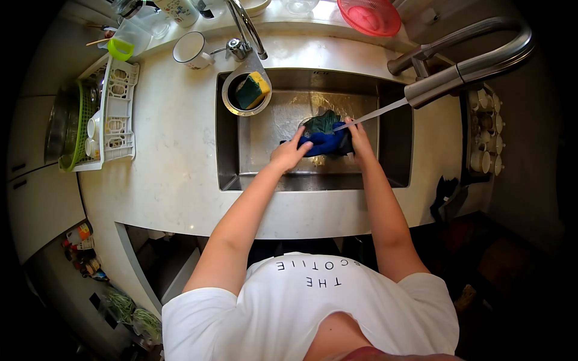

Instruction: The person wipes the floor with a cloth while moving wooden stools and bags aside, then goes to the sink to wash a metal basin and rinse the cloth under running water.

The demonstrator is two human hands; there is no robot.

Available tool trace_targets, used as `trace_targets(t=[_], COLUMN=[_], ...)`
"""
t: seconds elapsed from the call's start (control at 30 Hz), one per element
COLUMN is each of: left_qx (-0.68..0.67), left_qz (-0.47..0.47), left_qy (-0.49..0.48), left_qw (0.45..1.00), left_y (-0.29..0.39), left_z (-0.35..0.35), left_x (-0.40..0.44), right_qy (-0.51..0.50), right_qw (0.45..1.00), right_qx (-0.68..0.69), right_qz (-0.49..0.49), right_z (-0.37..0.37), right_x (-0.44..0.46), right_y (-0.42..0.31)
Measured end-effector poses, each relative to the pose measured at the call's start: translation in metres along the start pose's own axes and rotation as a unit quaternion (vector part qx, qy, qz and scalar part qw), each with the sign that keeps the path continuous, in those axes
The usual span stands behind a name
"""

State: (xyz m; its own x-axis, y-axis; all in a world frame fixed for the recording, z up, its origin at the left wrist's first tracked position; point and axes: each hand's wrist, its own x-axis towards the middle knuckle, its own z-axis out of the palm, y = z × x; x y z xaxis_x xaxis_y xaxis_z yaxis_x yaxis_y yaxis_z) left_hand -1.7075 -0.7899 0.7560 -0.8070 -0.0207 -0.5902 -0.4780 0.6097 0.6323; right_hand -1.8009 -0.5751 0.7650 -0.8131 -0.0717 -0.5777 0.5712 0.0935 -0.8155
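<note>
A wet blue and dark green cloth (325,141) is bunched up inside the steel sink (265,171). My left hand (291,153) grips its left side, thumb over the blue part. On the opposite side my right hand (359,139) holds the cloth's right edge, its fingertips partly hidden by the fabric. Water from the thick pull-out faucet (439,84) runs slantwise onto the cloth between my hands. The sink floor under the cloth is wet and shiny.
A yellow and green sponge (252,90) sits in a round holder at the sink's back left. Near it stand a white mug (191,50) and a slim tap (247,30). A white dish rack (117,114) is at left, a red basket (369,17) at back, a cup rack (481,132) at right.
</note>
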Motion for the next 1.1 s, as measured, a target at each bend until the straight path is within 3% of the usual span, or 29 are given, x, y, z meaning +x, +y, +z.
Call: trace_targets(t=[0.03,0.1,0.17,0.23,0.27,0.37,0.4,0.43,0.47,0.5,0.53,0.57,0.63,0.67,0.7,0.73,0.8,0.83,0.87,0.9,0.93,0.97,1.03,1.07,1.1], left_qx=[0.000,0.048,0.066,-0.062,-0.083,-0.156,-0.118,-0.139,-0.156,-0.374,-0.561,-0.695,-0.779,-0.583,-0.438,-0.297,-0.187,-0.157,-0.127,-0.140,-0.152,-0.164,-0.192,-0.192,-0.435], left_qz=[0.000,0.166,0.165,0.008,-0.007,-0.026,-0.100,-0.128,-0.156,-0.063,-0.067,-0.238,-0.078,0.190,0.316,0.429,0.449,0.453,0.454,0.453,0.451,0.449,0.443,0.440,0.259], left_qy=[0.000,0.041,-0.006,0.101,0.141,0.209,0.319,0.274,0.227,0.072,-0.030,-0.066,-0.226,-0.151,-0.120,-0.054,0.085,0.119,0.153,0.157,0.162,0.167,0.175,0.176,0.060], left_qw=[1.000,0.984,0.984,0.993,0.986,0.965,0.935,0.943,0.948,0.922,0.824,0.675,0.580,0.776,0.833,0.852,0.870,0.870,0.868,0.866,0.864,0.862,0.858,0.859,0.860], left_y=[0.001,0.004,0.005,-0.015,-0.030,-0.076,-0.070,-0.059,-0.048,-0.047,-0.015,-0.005,0.004,0.008,0.021,0.034,0.078,0.082,0.086,0.084,0.082,0.078,0.068,0.050,0.018], left_z=[0.007,0.022,0.016,0.016,0.013,0.043,0.071,0.072,0.074,0.078,0.065,0.060,0.053,0.038,0.022,0.006,-0.022,-0.025,-0.027,-0.027,-0.028,-0.028,-0.026,-0.019,-0.006], left_x=[-0.002,-0.002,0.012,0.025,0.031,0.066,0.077,0.073,0.069,0.073,0.055,0.059,0.043,0.043,0.035,0.027,-0.009,-0.012,-0.015,-0.014,-0.011,-0.008,-0.005,0.001,0.012], right_qy=[-0.026,-0.073,-0.118,-0.035,-0.022,-0.025,-0.029,-0.068,-0.098,-0.121,-0.148,-0.192,-0.228,-0.178,-0.128,-0.047,0.122,0.122,0.098,0.067,-0.116,-0.118,-0.133,-0.135,-0.098], right_qw=[0.986,0.989,0.989,0.998,0.995,0.999,0.998,0.985,0.981,0.939,0.922,0.928,0.944,0.964,0.980,0.982,0.933,0.934,0.987,0.989,0.934,0.933,0.980,0.979,0.966], right_qx=[0.144,0.119,0.093,-0.048,-0.074,0.008,-0.017,-0.066,-0.092,-0.192,-0.200,-0.228,-0.190,-0.151,-0.111,-0.106,-0.254,-0.252,-0.114,0.029,0.177,0.178,0.106,0.106,0.207], right_qz=[0.084,0.046,0.007,-0.013,-0.059,-0.032,-0.054,-0.147,-0.138,-0.259,-0.298,-0.224,-0.147,-0.127,-0.107,-0.151,-0.222,-0.221,-0.048,0.127,0.289,0.288,0.105,0.107,0.123], right_z=[0.010,0.019,0.016,0.001,-0.013,-0.037,-0.022,-0.004,0.017,0.031,0.047,0.059,0.058,0.050,0.037,0.021,-0.016,-0.012,-0.008,-0.005,-0.016,-0.012,-0.005,-0.006,-0.012], right_x=[-0.015,-0.023,-0.025,-0.025,-0.017,-0.002,-0.021,-0.035,-0.047,-0.055,-0.068,-0.098,-0.105,-0.096,-0.078,-0.047,0.018,0.017,0.016,0.018,0.027,0.028,0.025,0.031,0.046], right_y=[-0.016,-0.013,-0.017,-0.029,-0.023,-0.005,-0.015,-0.017,-0.016,-0.005,0.005,-0.020,-0.021,-0.019,-0.014,0.014,0.084,0.073,0.062,0.055,0.048,0.047,0.041,0.042,0.049])
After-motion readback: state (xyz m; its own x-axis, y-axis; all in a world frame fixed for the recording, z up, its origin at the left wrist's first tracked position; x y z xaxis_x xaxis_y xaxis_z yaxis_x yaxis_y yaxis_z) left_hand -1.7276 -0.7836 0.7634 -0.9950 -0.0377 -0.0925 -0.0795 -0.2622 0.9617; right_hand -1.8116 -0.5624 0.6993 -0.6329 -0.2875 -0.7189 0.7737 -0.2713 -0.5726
